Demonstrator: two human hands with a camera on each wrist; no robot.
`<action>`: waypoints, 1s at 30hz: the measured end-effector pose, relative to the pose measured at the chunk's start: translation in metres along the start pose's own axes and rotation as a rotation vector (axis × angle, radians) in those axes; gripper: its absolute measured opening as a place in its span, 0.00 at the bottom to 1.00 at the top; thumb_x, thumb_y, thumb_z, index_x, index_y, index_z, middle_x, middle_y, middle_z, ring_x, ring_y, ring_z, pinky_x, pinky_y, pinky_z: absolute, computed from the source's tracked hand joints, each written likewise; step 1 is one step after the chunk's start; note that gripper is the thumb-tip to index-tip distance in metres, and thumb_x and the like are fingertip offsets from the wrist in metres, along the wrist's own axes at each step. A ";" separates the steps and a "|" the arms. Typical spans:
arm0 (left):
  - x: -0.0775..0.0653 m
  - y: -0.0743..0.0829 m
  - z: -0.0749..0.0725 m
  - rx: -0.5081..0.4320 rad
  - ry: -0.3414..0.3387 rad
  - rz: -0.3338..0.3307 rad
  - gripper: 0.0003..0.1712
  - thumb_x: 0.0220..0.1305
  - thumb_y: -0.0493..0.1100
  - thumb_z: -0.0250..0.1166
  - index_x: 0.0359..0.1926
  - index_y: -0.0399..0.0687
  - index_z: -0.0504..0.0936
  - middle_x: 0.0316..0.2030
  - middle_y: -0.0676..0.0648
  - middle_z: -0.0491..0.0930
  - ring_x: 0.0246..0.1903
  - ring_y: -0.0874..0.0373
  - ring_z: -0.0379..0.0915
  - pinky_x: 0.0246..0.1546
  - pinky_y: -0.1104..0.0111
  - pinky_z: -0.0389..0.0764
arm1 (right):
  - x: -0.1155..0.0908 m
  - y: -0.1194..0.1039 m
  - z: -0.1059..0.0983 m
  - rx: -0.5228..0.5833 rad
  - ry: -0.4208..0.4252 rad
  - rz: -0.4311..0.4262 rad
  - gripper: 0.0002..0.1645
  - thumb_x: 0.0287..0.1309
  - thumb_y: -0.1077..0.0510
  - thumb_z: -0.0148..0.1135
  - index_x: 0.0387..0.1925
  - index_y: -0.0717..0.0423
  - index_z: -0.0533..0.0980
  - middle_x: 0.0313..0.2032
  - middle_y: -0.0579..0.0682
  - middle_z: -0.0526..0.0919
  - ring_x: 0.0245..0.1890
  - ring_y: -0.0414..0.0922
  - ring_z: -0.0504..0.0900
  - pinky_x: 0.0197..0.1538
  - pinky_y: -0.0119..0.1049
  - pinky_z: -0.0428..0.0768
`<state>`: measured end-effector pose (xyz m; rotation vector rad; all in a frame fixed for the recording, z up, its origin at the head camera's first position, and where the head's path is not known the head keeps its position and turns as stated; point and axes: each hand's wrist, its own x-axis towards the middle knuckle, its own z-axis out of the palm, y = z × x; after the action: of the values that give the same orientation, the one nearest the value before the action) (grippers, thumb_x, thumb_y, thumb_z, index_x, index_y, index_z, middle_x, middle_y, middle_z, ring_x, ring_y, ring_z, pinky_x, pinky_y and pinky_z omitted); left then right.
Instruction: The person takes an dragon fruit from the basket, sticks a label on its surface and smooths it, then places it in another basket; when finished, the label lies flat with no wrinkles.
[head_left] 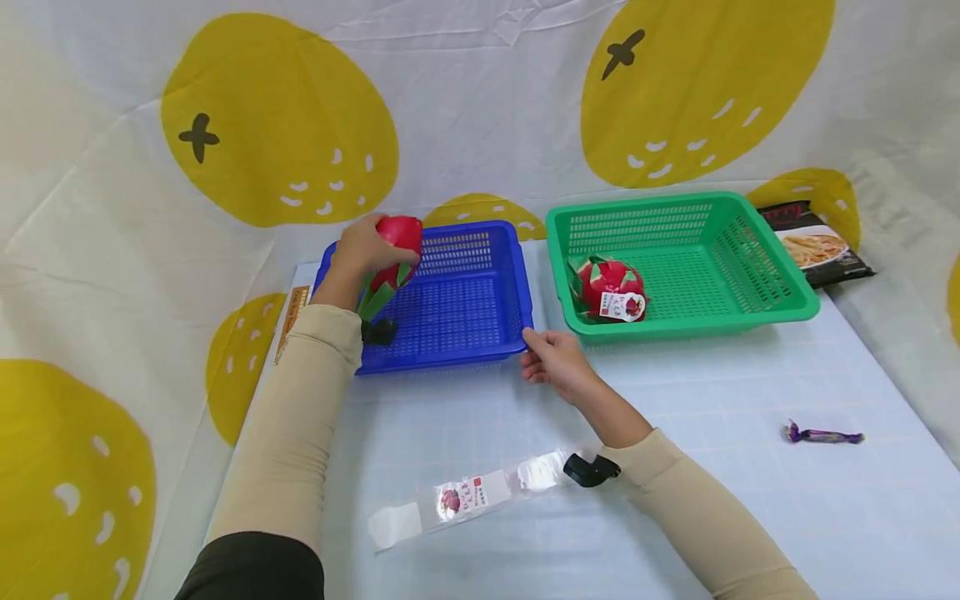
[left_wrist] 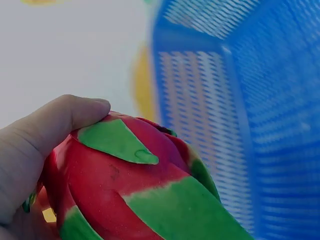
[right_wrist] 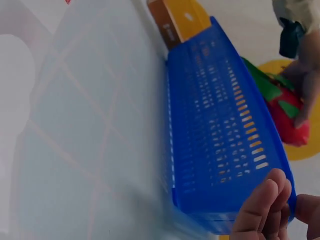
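Observation:
A red dragon fruit (head_left: 401,234) with green scales is gripped in my left hand (head_left: 362,250), above the left part of the blue basket (head_left: 459,358). In the left wrist view the thumb lies across the top of the dragon fruit (left_wrist: 125,175), with the basket's mesh wall beside it. My right hand (head_left: 558,362) pinches the near right corner of the blue basket between thumb and fingers. The right wrist view shows this grip on the rim, with the fingers (right_wrist: 265,205) against the basket's outer side (right_wrist: 215,120).
A green basket (head_left: 697,327) holds another dragon fruit (head_left: 609,283) with a white label. Behind its right end lies a black food packet (head_left: 813,242). A strip of labels (head_left: 472,497) lies in front, a purple-wrapped stick (head_left: 825,435) at right. A brown-and-yellow box (right_wrist: 180,22) stands beyond the blue basket.

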<state>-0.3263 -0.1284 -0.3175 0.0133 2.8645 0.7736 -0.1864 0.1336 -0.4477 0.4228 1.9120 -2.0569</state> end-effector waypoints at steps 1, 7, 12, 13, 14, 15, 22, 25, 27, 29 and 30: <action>-0.005 0.008 -0.005 0.006 0.014 0.028 0.54 0.47 0.55 0.71 0.72 0.51 0.53 0.64 0.38 0.63 0.59 0.39 0.62 0.52 0.48 0.74 | 0.000 0.001 -0.001 -0.007 0.005 0.002 0.21 0.66 0.47 0.52 0.29 0.61 0.70 0.20 0.49 0.77 0.17 0.41 0.77 0.24 0.31 0.79; -0.046 0.052 -0.023 0.091 0.051 0.195 0.54 0.42 0.56 0.74 0.70 0.58 0.57 0.61 0.43 0.68 0.57 0.44 0.64 0.47 0.52 0.78 | -0.006 0.009 -0.009 -0.119 -0.031 -0.069 0.21 0.66 0.48 0.53 0.27 0.62 0.71 0.20 0.49 0.77 0.18 0.41 0.76 0.25 0.32 0.78; -0.093 0.080 -0.015 0.171 0.029 0.344 0.53 0.42 0.60 0.72 0.69 0.63 0.59 0.58 0.48 0.70 0.54 0.50 0.67 0.41 0.56 0.80 | -0.028 0.022 -0.031 -0.551 -0.223 -0.245 0.12 0.63 0.59 0.55 0.36 0.67 0.76 0.28 0.54 0.81 0.26 0.41 0.77 0.32 0.34 0.77; -0.102 0.084 -0.011 0.192 0.014 0.367 0.52 0.42 0.61 0.72 0.69 0.64 0.59 0.57 0.49 0.71 0.54 0.51 0.67 0.41 0.57 0.80 | -0.034 0.025 -0.036 -0.668 -0.264 -0.284 0.12 0.61 0.59 0.57 0.38 0.67 0.76 0.29 0.53 0.82 0.28 0.41 0.76 0.33 0.35 0.77; -0.111 0.088 -0.006 0.204 -0.004 0.391 0.52 0.42 0.61 0.72 0.69 0.65 0.59 0.57 0.50 0.71 0.53 0.53 0.67 0.40 0.58 0.81 | -0.040 0.029 -0.040 -0.778 -0.301 -0.317 0.13 0.58 0.58 0.60 0.39 0.66 0.77 0.31 0.53 0.82 0.30 0.41 0.76 0.36 0.36 0.77; -0.119 0.091 -0.001 0.218 -0.029 0.410 0.52 0.41 0.61 0.72 0.69 0.66 0.59 0.58 0.51 0.70 0.54 0.54 0.66 0.40 0.58 0.81 | -0.046 0.032 -0.045 -0.881 -0.335 -0.347 0.15 0.56 0.56 0.63 0.40 0.64 0.77 0.32 0.51 0.81 0.32 0.41 0.76 0.38 0.37 0.77; -0.165 0.094 0.047 0.292 -0.173 0.559 0.51 0.39 0.63 0.73 0.67 0.68 0.63 0.56 0.55 0.71 0.52 0.58 0.69 0.36 0.66 0.80 | -0.082 0.060 -0.057 -1.241 -0.316 -0.396 0.28 0.35 0.52 0.79 0.42 0.56 0.79 0.39 0.46 0.78 0.42 0.44 0.74 0.47 0.43 0.77; -0.176 0.089 0.072 0.318 -0.230 0.600 0.50 0.38 0.63 0.73 0.66 0.68 0.64 0.55 0.54 0.72 0.50 0.58 0.70 0.34 0.68 0.80 | -0.089 0.071 -0.060 -1.283 -0.253 -0.446 0.28 0.30 0.53 0.81 0.39 0.54 0.80 0.36 0.45 0.78 0.40 0.43 0.73 0.43 0.40 0.78; -0.179 0.083 0.089 0.328 -0.268 0.616 0.50 0.38 0.63 0.73 0.65 0.67 0.65 0.54 0.53 0.74 0.49 0.58 0.71 0.33 0.69 0.80 | -0.093 0.076 -0.062 -1.283 -0.228 -0.482 0.27 0.29 0.53 0.81 0.37 0.53 0.81 0.36 0.45 0.78 0.39 0.43 0.73 0.41 0.40 0.78; -0.179 0.077 0.107 0.335 -0.292 0.612 0.49 0.37 0.63 0.73 0.65 0.68 0.66 0.52 0.53 0.74 0.48 0.58 0.72 0.33 0.69 0.79 | -0.096 0.080 -0.063 -1.278 -0.214 -0.503 0.27 0.29 0.52 0.81 0.37 0.52 0.80 0.36 0.44 0.78 0.39 0.42 0.73 0.40 0.39 0.78; -0.177 0.073 0.116 0.339 -0.303 0.609 0.49 0.37 0.63 0.73 0.65 0.68 0.66 0.52 0.53 0.74 0.48 0.58 0.72 0.33 0.69 0.79 | -0.098 0.081 -0.063 -1.276 -0.211 -0.512 0.26 0.30 0.52 0.81 0.37 0.52 0.80 0.36 0.44 0.78 0.39 0.41 0.73 0.40 0.39 0.78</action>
<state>-0.1347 -0.0167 -0.3503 0.9874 2.6558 0.3093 -0.0630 0.1928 -0.4851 -0.5970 2.8181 -0.6169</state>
